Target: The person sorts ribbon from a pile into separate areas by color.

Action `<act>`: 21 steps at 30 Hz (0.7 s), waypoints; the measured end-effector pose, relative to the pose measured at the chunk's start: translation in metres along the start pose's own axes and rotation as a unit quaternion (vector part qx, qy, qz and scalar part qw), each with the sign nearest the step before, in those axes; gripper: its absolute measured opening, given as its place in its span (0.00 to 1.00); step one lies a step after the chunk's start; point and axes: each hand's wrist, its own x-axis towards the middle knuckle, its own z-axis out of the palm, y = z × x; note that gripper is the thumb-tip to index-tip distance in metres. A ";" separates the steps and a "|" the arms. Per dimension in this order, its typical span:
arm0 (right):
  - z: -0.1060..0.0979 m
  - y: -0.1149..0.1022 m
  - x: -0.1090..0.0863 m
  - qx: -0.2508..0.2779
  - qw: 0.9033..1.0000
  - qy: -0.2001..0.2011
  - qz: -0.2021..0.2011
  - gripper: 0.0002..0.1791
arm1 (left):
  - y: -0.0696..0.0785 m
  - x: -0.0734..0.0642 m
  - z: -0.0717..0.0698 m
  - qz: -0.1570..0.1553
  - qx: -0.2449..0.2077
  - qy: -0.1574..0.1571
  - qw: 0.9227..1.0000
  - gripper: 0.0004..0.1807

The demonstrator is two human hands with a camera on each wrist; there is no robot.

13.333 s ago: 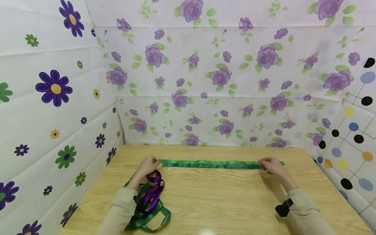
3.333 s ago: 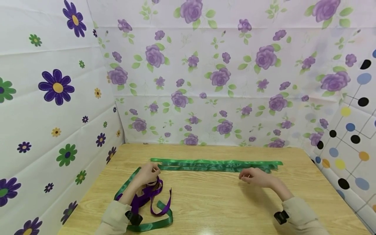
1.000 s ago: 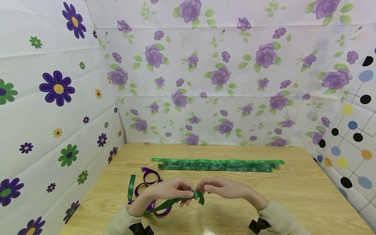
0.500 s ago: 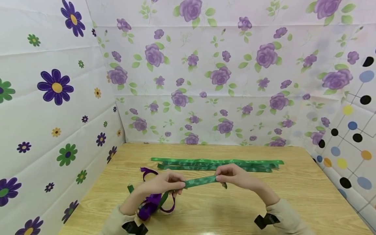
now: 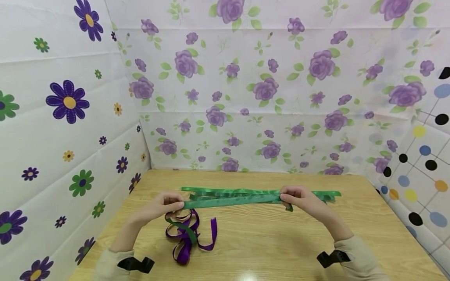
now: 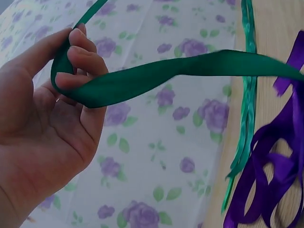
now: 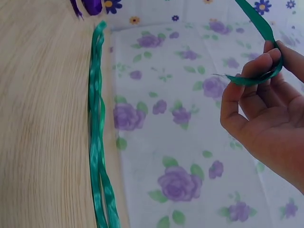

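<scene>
A dark green satin ribbon (image 5: pixel 232 201) is stretched nearly level between both hands. My left hand (image 5: pixel 165 205) pinches it between thumb and fingers; in the left wrist view the ribbon's slack part (image 6: pixel 137 80) loops round the fingers and trails toward the purple heap. My right hand (image 5: pixel 299 199) pinches it near its other end, and a short frayed tail (image 7: pixel 247 80) curls over the fingers. Behind the held ribbon, several flat green ribbons (image 5: pixel 327 194) lie side by side along the back of the table, partly hidden by it and the right hand.
A tangled purple ribbon (image 5: pixel 186 238) lies on the wooden table (image 5: pixel 267 242) below the left hand, one end reaching right. A flowered cloth (image 5: pixel 246 97) hangs behind the table's back edge, with patterned cloths at either side. Black wrist cameras (image 5: pixel 334 257) sit at the sleeves.
Both hands have spread apart and moved toward the back, drawing the green ribbon from a bunched piece to a long straight span. Earlier, the flat green ribbons were laid at the back.
</scene>
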 end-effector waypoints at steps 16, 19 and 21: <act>-0.056 0.032 -0.042 0.012 0.992 0.092 0.085 0.12 | -0.029 0.000 -0.030 -0.078 0.085 0.046 0.992 0.14; -0.066 0.040 -0.051 -0.008 0.988 0.115 0.107 0.15 | -0.036 0.006 -0.033 -0.098 0.103 0.038 0.989 0.14; -0.072 0.045 -0.057 -0.018 0.984 0.130 0.124 0.17 | -0.040 0.011 -0.035 -0.106 0.113 0.031 0.988 0.14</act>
